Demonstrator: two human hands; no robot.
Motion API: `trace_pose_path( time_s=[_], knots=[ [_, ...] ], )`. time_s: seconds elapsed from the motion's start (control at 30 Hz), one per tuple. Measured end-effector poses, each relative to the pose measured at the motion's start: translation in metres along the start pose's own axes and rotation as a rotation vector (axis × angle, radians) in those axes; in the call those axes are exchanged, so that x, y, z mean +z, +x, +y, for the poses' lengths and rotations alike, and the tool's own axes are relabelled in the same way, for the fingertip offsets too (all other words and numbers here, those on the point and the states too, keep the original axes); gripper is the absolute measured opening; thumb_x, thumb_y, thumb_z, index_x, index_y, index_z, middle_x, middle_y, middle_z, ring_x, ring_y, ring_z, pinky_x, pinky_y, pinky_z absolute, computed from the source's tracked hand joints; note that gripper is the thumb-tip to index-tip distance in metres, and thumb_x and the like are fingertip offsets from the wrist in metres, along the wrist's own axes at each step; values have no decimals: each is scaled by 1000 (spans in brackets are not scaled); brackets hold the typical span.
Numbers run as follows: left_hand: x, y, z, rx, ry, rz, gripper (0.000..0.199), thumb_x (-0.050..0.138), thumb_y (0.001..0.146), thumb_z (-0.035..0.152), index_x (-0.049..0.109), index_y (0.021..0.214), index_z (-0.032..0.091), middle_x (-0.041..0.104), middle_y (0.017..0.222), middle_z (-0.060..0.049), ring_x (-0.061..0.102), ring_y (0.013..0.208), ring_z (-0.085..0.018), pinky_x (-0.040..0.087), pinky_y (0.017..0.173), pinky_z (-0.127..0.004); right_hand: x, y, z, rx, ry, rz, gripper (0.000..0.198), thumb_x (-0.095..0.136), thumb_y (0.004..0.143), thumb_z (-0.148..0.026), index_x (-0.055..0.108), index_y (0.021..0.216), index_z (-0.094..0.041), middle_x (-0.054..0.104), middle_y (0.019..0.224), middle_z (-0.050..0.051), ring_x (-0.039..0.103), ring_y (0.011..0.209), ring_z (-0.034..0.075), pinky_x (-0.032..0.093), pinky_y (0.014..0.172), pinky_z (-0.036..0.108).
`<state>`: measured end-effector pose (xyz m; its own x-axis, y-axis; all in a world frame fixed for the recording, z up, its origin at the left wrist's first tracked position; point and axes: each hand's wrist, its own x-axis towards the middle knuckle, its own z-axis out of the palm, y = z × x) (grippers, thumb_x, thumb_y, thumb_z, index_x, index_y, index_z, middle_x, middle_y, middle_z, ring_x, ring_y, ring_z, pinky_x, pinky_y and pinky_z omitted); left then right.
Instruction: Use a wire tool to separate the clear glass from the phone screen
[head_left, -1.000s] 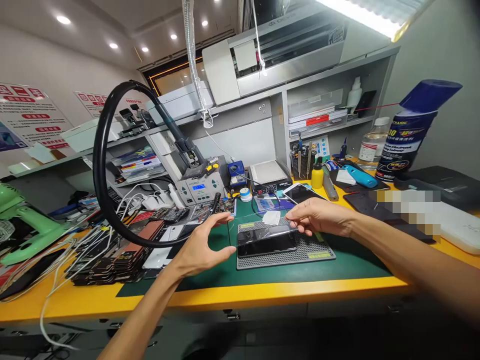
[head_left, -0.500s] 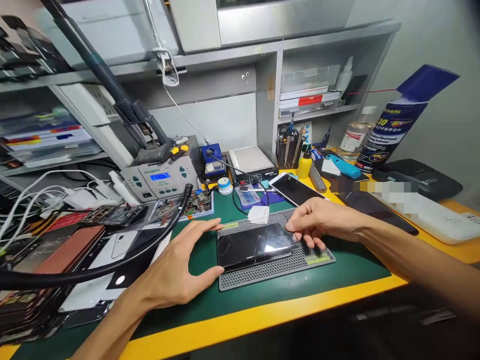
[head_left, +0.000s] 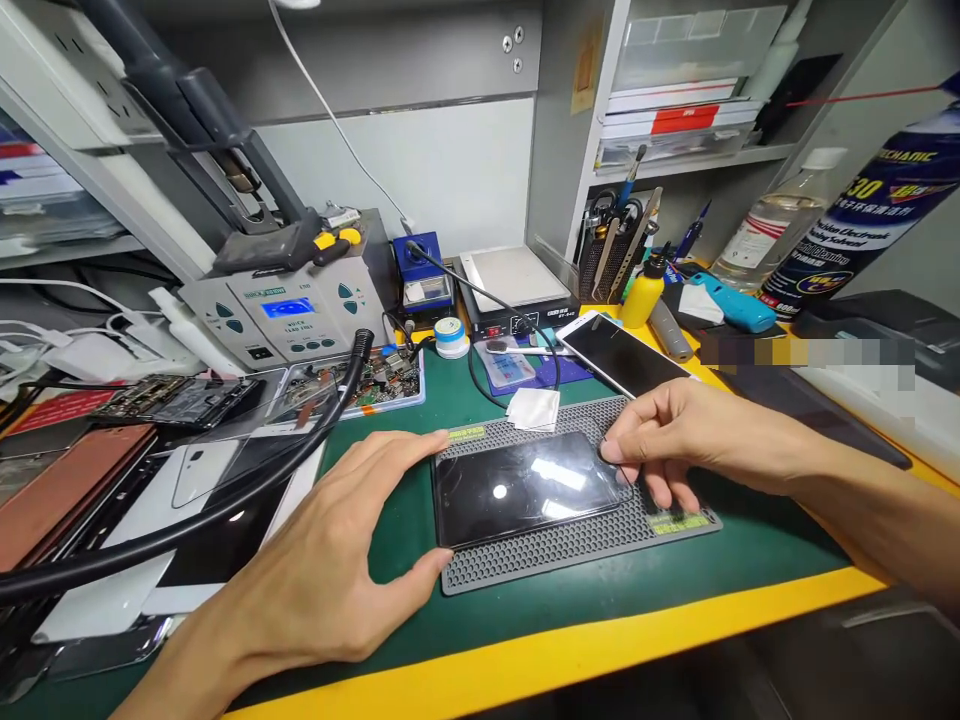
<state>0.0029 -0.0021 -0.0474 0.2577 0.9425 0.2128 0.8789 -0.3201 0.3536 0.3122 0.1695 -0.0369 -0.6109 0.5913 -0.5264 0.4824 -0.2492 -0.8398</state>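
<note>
A black, glossy phone screen panel (head_left: 510, 490) lies face up on a grey perforated mat (head_left: 525, 555), with bright light reflections and faint marks across it. My right hand (head_left: 667, 440) is closed in a pinch at its upper right corner, thumb and forefinger together, the other fingers curled over the mat. At the opposite end, my left hand (head_left: 352, 540) is spread wide. Its fingertips rest near the upper left corner and its thumb by the lower left corner. Whether anything thin sits in the right pinch is hidden.
A folded white wipe (head_left: 534, 408) touches the mat's back edge. Behind stand a white phone (head_left: 626, 352), a flux tub (head_left: 451, 338) and a tray of boards (head_left: 390, 378). A black hose (head_left: 225, 560) crosses phone parts at left. A yellow bottle (head_left: 643, 292) stands back right.
The view has come closer and lower. The panel's right end, slightly raised and offset before, now looks flatter. Both hands keep their places at its ends.
</note>
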Motion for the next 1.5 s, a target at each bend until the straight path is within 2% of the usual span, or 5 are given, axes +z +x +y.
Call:
trace_pose_path(
  time_s=[0.2,0.33,0.6,0.8,1.5],
  knots=[
    [3,-7,-5,-24,5,31,73,68,87,31,35,152,32,53,149,-2,51,137,-22,40,121,-36,2,-4,-4,-3,33,-15,36,90,70,-43,76,78,-11,72,68,5,66,49,14,57,41,20],
    [5,-8,-7,-48,29,97,74,70,86,35,37,153,31,56,149,-2,56,134,-23,45,118,-35,-2,-8,-3,-26,35,-51,40,87,76,-43,75,97,-11,70,71,3,68,57,16,59,46,23],
    [11,-10,-15,-85,44,152,70,67,87,41,41,151,33,63,144,-3,63,130,-24,53,111,-38,-4,-23,-4,-179,-390,31,97,93,63,-52,50,147,-29,61,120,4,57,74,12,53,60,26],
    [13,-11,-18,-91,50,130,72,68,86,41,39,152,34,63,144,-4,64,128,-27,56,108,-40,-2,-29,-6,-270,-775,93,92,83,72,-62,44,151,-35,54,104,1,58,86,20,52,74,34],
    [15,-12,-17,-84,47,76,71,67,88,39,37,152,34,58,147,-3,62,130,-23,52,113,-34,-3,-26,-8,-291,-798,68,87,80,73,-67,48,149,-36,58,108,2,58,87,21,51,73,31]
  ],
)
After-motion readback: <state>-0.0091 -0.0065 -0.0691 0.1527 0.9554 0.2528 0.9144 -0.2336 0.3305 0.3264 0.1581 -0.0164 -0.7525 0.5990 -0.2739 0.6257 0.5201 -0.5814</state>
